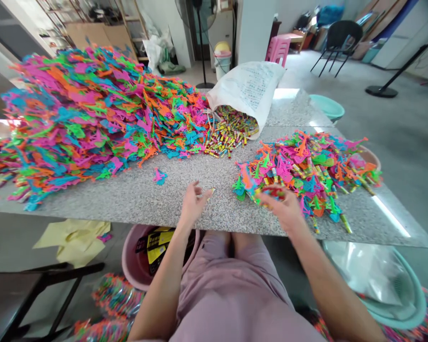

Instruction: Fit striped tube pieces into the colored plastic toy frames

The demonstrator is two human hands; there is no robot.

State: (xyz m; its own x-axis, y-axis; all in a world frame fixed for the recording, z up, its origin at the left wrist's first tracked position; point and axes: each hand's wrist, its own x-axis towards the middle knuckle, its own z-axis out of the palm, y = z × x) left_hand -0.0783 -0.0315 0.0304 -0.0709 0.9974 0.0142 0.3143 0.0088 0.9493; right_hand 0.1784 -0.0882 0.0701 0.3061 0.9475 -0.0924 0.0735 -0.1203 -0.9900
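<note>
My left hand (194, 205) is over the near part of the grey speckled table (153, 202), thumb and fingers apart. By its thumb tip is a small yellowish bit (212, 190); I cannot tell whether it touches the thumb. At the front of the right-hand pile, the fingers of my right hand (285, 206) close around a bright plastic toy (248, 178), slightly blurred and partly hidden. This pile (306, 161) mixes pink, green, orange and blue plastic toys with yellow-and-red tubes. A small pink-and-blue toy (160, 176) lies alone to the left of my left hand.
A huge heap of coloured plastic toys (92, 114) covers the table's left. Tubes spill from a white sack (251, 85) at the back. Below are a pink tub (128, 266), a teal basin (415, 304) and a dark chair (14, 294). A pedestal fan stands behind.
</note>
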